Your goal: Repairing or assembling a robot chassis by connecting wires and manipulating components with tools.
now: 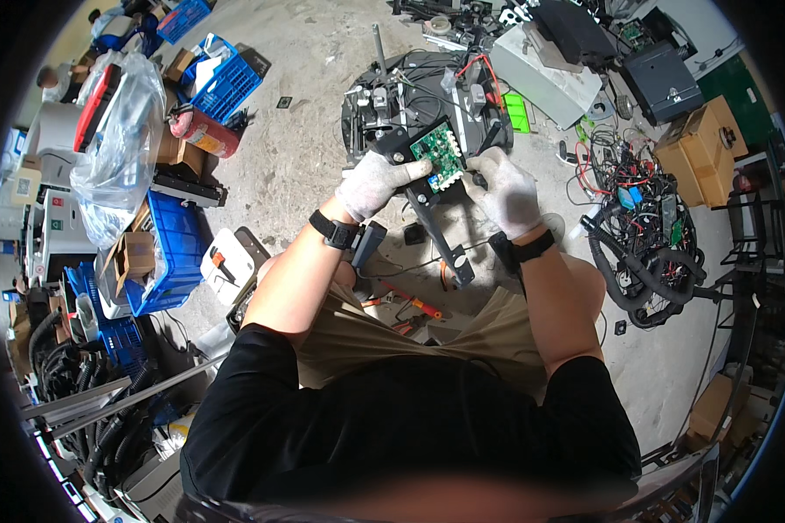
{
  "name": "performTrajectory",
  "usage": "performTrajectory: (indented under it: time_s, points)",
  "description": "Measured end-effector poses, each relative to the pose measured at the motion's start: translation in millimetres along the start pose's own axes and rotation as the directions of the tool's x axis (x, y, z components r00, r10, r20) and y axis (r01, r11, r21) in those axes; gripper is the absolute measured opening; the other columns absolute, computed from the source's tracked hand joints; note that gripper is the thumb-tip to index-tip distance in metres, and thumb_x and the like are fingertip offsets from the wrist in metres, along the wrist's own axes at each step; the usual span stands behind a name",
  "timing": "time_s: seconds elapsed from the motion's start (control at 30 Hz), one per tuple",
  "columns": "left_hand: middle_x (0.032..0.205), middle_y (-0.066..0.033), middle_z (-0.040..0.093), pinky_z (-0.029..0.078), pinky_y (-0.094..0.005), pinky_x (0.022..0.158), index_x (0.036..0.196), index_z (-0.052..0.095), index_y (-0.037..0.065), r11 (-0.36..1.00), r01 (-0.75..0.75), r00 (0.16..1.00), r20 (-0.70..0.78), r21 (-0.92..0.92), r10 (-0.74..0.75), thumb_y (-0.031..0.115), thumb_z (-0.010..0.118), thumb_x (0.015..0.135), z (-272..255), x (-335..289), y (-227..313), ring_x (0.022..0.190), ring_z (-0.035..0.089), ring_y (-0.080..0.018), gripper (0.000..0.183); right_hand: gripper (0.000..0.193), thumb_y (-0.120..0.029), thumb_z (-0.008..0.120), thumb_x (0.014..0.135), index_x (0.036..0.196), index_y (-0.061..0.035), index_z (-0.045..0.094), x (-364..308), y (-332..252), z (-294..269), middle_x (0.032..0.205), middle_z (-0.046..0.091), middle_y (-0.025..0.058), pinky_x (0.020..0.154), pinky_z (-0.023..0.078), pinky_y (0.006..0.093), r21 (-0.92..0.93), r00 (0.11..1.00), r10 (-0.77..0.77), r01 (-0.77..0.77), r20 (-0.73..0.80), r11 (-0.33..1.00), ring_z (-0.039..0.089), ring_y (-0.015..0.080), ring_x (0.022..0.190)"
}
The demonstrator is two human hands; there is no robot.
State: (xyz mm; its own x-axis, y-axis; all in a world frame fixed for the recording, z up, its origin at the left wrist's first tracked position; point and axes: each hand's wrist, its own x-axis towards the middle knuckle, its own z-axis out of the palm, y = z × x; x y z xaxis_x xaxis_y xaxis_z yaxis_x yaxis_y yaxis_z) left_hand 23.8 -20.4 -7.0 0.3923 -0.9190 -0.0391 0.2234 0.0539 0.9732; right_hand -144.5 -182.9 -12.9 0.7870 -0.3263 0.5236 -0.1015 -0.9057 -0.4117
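Note:
A green circuit board (pixel 438 155) with white connectors along its right edge lies on a black mounting plate, in front of me at the middle. My left hand (pixel 373 185), in a white glove, grips the plate's left side with the thumb across the board's edge. At the board's right edge, my gloved right hand (pixel 504 192) has its fingers closed; a small dark piece shows at the fingertips, too small to name. Behind the board stands a round black machine base (pixel 384 96) with cables and metal parts. A dark metal bar (pixel 440 235) slants down below the board.
Tools with red-orange handles (pixel 417 301) lie between my legs. A heap of tangled wires and black hoses (pixel 641 218) covers floor at the right, near a cardboard box (pixel 702 152). At the left are a blue crate (pixel 167 248), a red fire extinguisher (pixel 205 132) and a plastic-wrapped item (pixel 118 148).

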Motion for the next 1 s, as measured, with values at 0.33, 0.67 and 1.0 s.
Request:
performTrajectory:
  time_s: [0.33,0.67,1.0]
  points:
    - [0.120,-0.0029,0.064,0.054,-0.0290,0.086,0.137,0.050,0.005,0.998,0.025,1.000,0.011,0.058,-0.025,0.013,0.066,0.092,-3,1,-2,0.103,0.062,-0.0133,0.048,0.014,-0.012,0.072,0.070,0.082,-0.0133,0.065,-4,4,5,0.080,0.060,0.0021,0.062,0.052,0.0357,-0.013,0.997,-0.069,0.070,0.026,0.997,0.064,0.0251,0.071]
    - [0.106,-0.0014,0.066,0.052,-0.0272,0.079,0.130,0.056,0.002,0.991,-0.064,0.997,-0.045,0.119,0.070,0.012,0.067,0.092,0,2,-7,0.090,0.060,-0.0095,0.042,0.012,-0.013,0.071,0.074,0.085,-0.0118,0.066,-4,1,8,0.082,0.063,0.0059,0.064,0.053,0.0357,0.028,0.999,0.009,-0.011,0.050,1.000,0.065,0.0260,0.070]
    - [0.102,-0.0025,0.066,0.051,-0.0282,0.080,0.127,0.058,0.002,0.969,-0.085,0.991,-0.079,0.230,0.106,0.017,0.069,0.090,0,4,-12,0.091,0.059,-0.0097,0.041,0.021,-0.018,0.071,0.087,0.094,0.0004,0.064,-4,-6,27,0.081,0.065,0.0054,0.067,0.051,0.0277,0.574,0.730,0.499,-0.680,0.467,0.456,0.061,0.0106,0.072]
